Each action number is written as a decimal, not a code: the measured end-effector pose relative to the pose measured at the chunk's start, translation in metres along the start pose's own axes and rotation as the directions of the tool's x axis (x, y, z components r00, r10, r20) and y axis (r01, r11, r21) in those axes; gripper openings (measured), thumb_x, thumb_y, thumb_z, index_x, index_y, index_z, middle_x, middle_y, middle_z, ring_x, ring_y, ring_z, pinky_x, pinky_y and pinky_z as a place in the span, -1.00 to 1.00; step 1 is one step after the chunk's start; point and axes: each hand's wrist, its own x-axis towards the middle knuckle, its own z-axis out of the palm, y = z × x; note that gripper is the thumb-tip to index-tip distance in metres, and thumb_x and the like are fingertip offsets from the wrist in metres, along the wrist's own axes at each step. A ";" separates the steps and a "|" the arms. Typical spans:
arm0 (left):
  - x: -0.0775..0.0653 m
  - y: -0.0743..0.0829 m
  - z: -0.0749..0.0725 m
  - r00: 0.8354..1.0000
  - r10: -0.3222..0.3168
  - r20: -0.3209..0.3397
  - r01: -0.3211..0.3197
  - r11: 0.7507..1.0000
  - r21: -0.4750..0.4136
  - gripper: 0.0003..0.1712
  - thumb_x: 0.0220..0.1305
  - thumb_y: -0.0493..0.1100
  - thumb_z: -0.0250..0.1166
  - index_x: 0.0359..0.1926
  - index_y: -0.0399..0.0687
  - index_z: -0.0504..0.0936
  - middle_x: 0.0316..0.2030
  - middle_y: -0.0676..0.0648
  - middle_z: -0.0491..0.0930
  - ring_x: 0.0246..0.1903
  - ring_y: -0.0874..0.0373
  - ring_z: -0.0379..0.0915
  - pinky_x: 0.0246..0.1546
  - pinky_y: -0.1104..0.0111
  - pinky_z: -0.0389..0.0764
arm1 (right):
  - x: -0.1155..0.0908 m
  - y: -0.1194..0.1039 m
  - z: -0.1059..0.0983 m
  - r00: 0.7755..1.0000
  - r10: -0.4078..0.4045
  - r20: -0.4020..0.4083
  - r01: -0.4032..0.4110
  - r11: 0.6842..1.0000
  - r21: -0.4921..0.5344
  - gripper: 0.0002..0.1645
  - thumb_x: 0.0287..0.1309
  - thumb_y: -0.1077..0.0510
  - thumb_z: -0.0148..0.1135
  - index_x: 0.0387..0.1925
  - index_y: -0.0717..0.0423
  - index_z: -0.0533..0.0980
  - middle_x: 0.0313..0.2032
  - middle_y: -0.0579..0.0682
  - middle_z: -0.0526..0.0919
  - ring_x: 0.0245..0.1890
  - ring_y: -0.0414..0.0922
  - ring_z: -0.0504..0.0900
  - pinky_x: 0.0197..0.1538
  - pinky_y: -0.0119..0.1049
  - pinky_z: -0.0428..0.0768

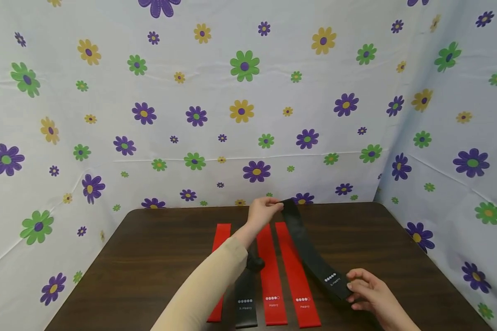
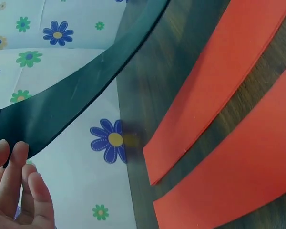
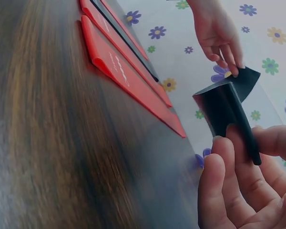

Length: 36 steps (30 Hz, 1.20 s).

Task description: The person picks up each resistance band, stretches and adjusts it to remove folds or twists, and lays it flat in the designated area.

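A black resistance band (image 1: 310, 250) marked X-Heavy is stretched slantwise above the table. My left hand (image 1: 262, 212) pinches its far end between thumb and fingers, seen closely in the left wrist view. The near end, by the printed label, is pinched by my right hand (image 1: 372, 294); in the right wrist view this end of the black band (image 3: 221, 107) is gripped between thumb and fingers. Left of it lie two red bands marked Heavy, the right one (image 1: 298, 271) and the middle one (image 1: 271, 276). Another black X-Heavy band (image 1: 245, 303) is partly hidden by my left arm.
A third red band (image 1: 221, 234) lies leftmost, mostly behind my left sleeve. The dark wooden table (image 1: 149, 257) extends to both sides of the row. White flower-patterned cloth (image 1: 215, 92) hangs at its back and sides.
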 end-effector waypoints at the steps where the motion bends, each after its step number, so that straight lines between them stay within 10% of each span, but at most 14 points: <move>1: 0.000 0.000 0.001 1.000 -0.005 0.002 0.005 1.000 -0.015 -0.72 0.27 -0.07 0.32 -0.07 -0.10 0.71 -0.31 0.01 0.72 -0.18 0.04 0.62 -0.24 0.30 0.62 | -0.001 0.000 -0.001 1.000 -0.002 0.002 0.002 1.000 -0.004 -0.86 0.34 0.18 0.08 -0.10 -0.05 0.45 -0.30 -0.07 0.64 -0.34 -0.10 0.61 -0.27 -0.19 0.64; 36: -0.009 -0.014 0.048 0.988 0.015 0.152 0.006 0.991 -0.132 -0.59 0.37 -0.35 0.13 0.20 -0.09 0.53 0.05 -0.01 0.61 0.15 0.04 0.43 0.07 0.24 0.49 | 0.005 0.013 -0.017 0.997 0.015 0.073 0.003 0.973 -0.233 -0.71 0.28 0.15 0.18 -0.12 0.32 0.54 -0.41 -0.01 0.65 -0.43 -0.08 0.58 -0.35 -0.23 0.60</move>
